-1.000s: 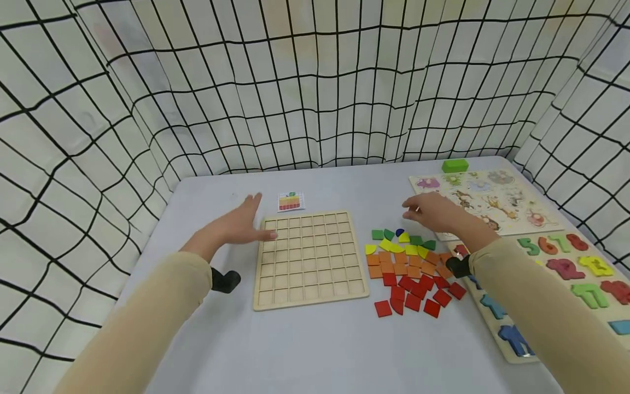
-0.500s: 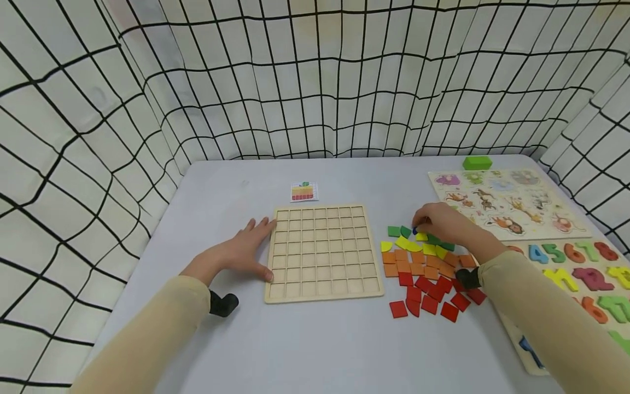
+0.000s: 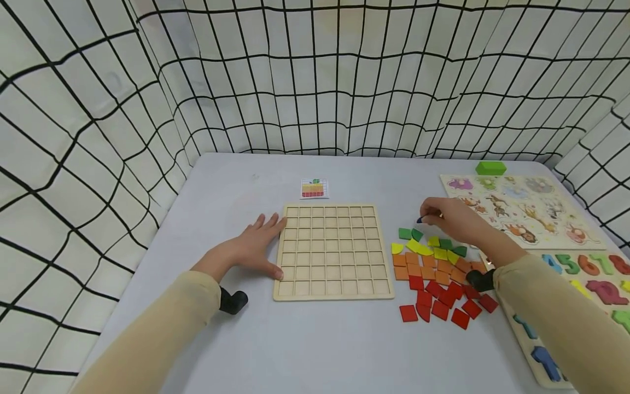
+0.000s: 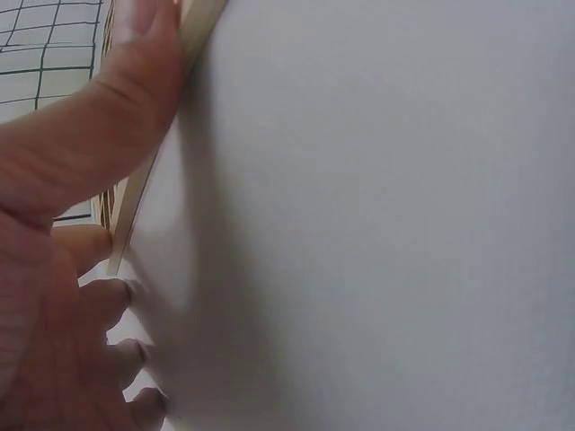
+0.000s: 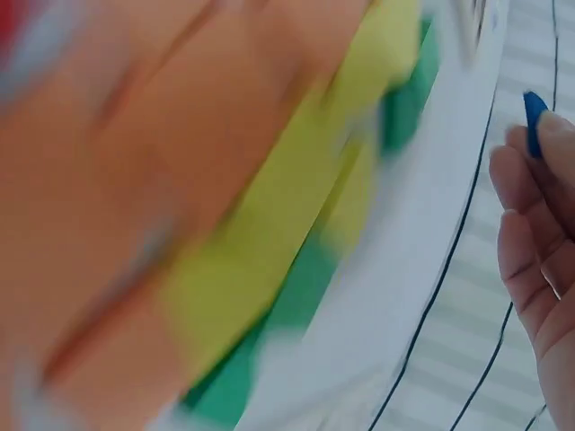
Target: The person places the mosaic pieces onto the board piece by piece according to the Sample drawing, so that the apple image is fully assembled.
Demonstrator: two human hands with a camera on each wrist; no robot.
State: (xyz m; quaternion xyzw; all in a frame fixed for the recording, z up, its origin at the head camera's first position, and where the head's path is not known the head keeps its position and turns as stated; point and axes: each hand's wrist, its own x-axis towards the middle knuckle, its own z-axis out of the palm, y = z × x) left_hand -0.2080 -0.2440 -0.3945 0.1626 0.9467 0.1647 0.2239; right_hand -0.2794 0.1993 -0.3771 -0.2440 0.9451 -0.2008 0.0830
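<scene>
Right of centre, my right grip (image 3: pixel 449 217) pinches a small blue piece (image 5: pixel 533 124); with so little to hold, it might slip among the coloured tiles (image 3: pixel 444 266). My left hand (image 3: pixel 252 249), fingers spread, touches the central board's (image 3: pixel 337 251) left edge; pushing could skew it.

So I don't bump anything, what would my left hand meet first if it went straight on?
Likely the wooden tray: your left hand appears to be touching its left edge.
</scene>
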